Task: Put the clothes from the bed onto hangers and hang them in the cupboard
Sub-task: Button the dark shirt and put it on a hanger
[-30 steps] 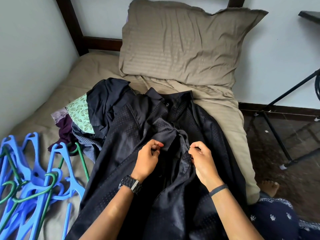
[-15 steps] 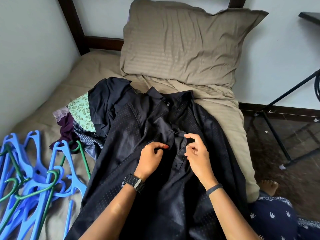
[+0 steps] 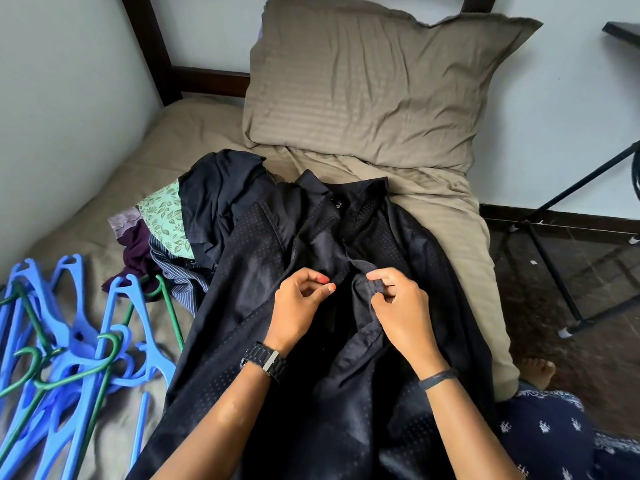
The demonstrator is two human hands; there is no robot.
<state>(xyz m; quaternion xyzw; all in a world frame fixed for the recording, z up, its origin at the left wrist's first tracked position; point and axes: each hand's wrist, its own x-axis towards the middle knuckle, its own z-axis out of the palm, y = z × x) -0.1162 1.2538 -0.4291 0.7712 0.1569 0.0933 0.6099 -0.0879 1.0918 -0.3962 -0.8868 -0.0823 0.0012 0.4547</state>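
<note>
Both hands are busy on the one garment here: a dark navy button-up shirt with a faint dotted weave [image 3: 270,258], spread front-up along the right edge of the bed [image 3: 201,133], collar toward the pillow end. The left hand [image 3: 298,306] has its fingers curled with thumb and fingertips pinching the left side of the front placket, and the right hand [image 3: 398,303] pinches the opposite edge of the placket just beside it. Looks to me like buttoning or unbuttoning near the chest, can't tell which, and the button itself is too small to make out.

So step-wise I'd say we're prepping the shirt for a hanger, nothing hung yet. The pile of blue and green plastic hangers [image 3: 69,344] sits at the near left edge of the bed, well apart from the hands. Next move probably calls for letting go with one hand, reaching left for a hanger, and sliding it in through the open collar.

More to do after: a rumpled heap of other clothes [image 3: 166,233] (green leafy print, purple, striped) lies beside the shirt's left shoulder. The cupboard isn't in view.
</note>
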